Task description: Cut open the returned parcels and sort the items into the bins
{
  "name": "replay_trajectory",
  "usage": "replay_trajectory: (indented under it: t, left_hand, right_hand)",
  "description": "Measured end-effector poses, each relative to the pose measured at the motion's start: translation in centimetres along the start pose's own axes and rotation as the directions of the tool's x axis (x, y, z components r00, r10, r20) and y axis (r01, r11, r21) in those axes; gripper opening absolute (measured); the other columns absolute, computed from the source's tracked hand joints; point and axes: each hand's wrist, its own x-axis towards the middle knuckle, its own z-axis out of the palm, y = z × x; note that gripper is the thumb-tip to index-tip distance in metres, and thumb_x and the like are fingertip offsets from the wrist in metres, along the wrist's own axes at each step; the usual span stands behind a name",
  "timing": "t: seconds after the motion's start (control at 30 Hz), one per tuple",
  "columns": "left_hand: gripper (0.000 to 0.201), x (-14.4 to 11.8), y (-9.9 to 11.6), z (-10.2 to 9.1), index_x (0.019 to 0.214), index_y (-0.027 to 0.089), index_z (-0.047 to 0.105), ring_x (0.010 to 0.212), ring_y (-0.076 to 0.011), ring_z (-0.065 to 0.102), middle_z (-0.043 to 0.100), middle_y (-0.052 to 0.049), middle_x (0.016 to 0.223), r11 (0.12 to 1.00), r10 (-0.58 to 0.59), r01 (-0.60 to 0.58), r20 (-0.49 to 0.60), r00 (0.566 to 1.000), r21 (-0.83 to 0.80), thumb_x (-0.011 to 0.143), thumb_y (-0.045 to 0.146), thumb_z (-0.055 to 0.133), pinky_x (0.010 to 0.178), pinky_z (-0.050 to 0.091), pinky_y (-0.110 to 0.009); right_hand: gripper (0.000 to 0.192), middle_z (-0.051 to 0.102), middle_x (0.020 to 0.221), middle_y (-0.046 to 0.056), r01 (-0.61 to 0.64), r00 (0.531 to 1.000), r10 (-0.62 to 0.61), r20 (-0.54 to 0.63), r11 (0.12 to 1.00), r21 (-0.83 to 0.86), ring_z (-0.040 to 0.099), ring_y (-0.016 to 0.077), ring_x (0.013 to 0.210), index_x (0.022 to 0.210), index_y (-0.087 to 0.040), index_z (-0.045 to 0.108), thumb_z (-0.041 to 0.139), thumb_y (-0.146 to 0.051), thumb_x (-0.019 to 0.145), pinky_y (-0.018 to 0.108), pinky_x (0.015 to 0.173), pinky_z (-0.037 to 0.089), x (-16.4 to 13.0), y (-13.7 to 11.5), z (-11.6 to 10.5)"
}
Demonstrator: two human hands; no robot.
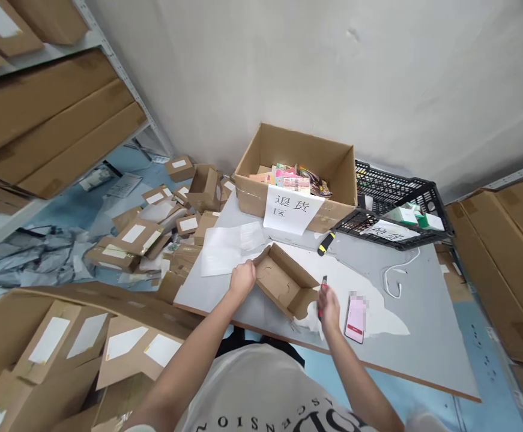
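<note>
The left hand (242,278) is pressing down on the far-left corner of a small opened brown cardboard mailer box (283,281), fingers curled over its edge, likely steadying it on the grey tabletop (423,336). The right hand (328,306) is gripping a slim red-handled cutter (322,294), blade end pointing up beside the box's right flap, where it could reach the seam. The box is lying near the table's front edge, between both hands. Just right of the right hand, a pink phone (356,318) is lying flat. Farther back, a large brown carton with a white paper label (295,174) is standing beside a black plastic crate (396,210).
</note>
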Motion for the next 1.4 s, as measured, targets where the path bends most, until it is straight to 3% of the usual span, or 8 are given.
replay_trajectory:
  t: [0.2,0.4,0.67,0.9,1.07,1.13,1.3,1.4]
  left_hand:
    - [0.038,0.2,-6.1,-1.7,0.094,0.008,0.064,0.085,-0.0324,0.065,0.067,-0.021,0.082,0.964,-0.245,0.228,-0.124,0.962,-0.138,0.091,0.021,0.029,0.076,0.045,-0.039]
    - [0.037,0.4,-15.7,-3.5,0.087,0.008,0.067,0.091,-0.0334,0.064,0.067,-0.022,0.088,0.837,-0.484,0.378,-0.211,0.849,-0.396,0.089,0.025,0.033,0.082,0.043,-0.041]
    - [0.041,-0.6,-23.7,-3.3,0.106,0.013,0.064,0.106,-0.0222,0.059,0.068,-0.010,0.109,0.621,-0.560,0.215,-0.236,0.794,-0.754,0.092,0.035,0.032,0.094,0.043,-0.034]
    - [0.039,-11.6,-25.0,4.0,0.116,0.013,0.059,0.105,-0.0216,0.061,0.064,-0.013,0.118,0.464,-0.645,0.099,-0.260,0.718,-0.880,0.086,0.035,0.048,0.095,0.046,-0.035]
    - [0.033,-23.6,-26.3,9.1,0.108,0.016,0.063,0.101,-0.0213,0.063,0.068,-0.010,0.110,0.267,-0.878,0.413,-0.043,0.476,-0.871,0.085,0.033,0.048,0.092,0.047,-0.033]
    - [0.031,-27.6,-27.2,10.4,0.106,0.015,0.064,0.100,-0.0224,0.064,0.069,-0.010,0.105,0.136,-0.926,0.506,0.072,0.370,-0.851,0.084,0.032,0.050,0.091,0.047,-0.034]
    - [0.028,-34.7,-30.4,13.1,0.098,0.010,0.066,0.105,-0.0287,0.060,0.068,-0.016,0.106,-0.087,-0.969,0.563,0.202,0.145,-0.822,0.081,0.030,0.055,0.094,0.042,-0.041]
    - [0.033,-38.3,-32.6,14.7,0.101,0.007,0.064,0.109,-0.0321,0.058,0.065,-0.020,0.111,-0.208,-0.966,0.539,0.257,0.017,-0.816,0.081,0.033,0.055,0.094,0.041,-0.043]
  right_hand:
    - [0.061,0.033,0.148,-0.002,-0.311,0.892,0.255,0.372,0.945,0.099,0.041,0.0262,0.129,0.126,-0.044,0.043,0.043,-0.074,0.073,0.046,0.093,0.047,-3.4,5.5,8.4]
    - [0.058,0.045,0.139,0.001,-0.199,0.807,0.171,0.565,0.980,-0.013,0.044,0.0248,0.127,0.119,-0.038,0.048,0.046,-0.072,0.073,0.040,0.086,0.050,-2.1,3.8,20.1]
    - [0.056,0.063,0.108,0.004,-0.026,0.765,0.069,0.641,0.997,-0.076,0.063,0.0164,0.089,0.102,-0.028,0.054,0.033,-0.073,0.075,0.029,0.072,0.054,-0.2,2.0,33.9]
    - [0.044,0.063,0.090,0.003,0.029,0.656,0.059,0.752,0.994,-0.103,0.063,0.0137,0.083,0.085,-0.025,0.053,0.034,-0.065,0.078,0.030,0.075,0.054,0.8,2.6,43.2]
    - [0.028,0.063,0.098,0.004,0.128,0.714,0.064,0.697,0.967,-0.220,0.064,0.0137,0.085,0.098,-0.021,0.053,0.051,-0.039,0.077,0.034,0.079,0.052,-3.4,5.3,46.4]
    - [0.028,0.064,0.100,0.006,0.296,0.588,-0.002,0.809,0.931,-0.212,0.063,0.0152,0.086,0.098,-0.019,0.056,0.055,-0.033,0.074,0.037,0.084,0.050,-7.4,7.1,45.9]
    - [0.025,0.069,0.099,0.008,0.615,-0.057,0.205,0.977,0.778,-0.127,0.063,0.0199,0.092,0.095,-0.019,0.065,0.060,-0.029,0.072,0.039,0.093,0.045,-19.0,12.6,42.8]
    - [0.025,0.070,0.099,0.009,0.704,-0.142,0.399,0.906,0.684,-0.191,0.063,0.0217,0.092,0.096,-0.018,0.067,0.061,-0.025,0.073,0.040,0.093,0.044,-24.7,16.2,41.9]
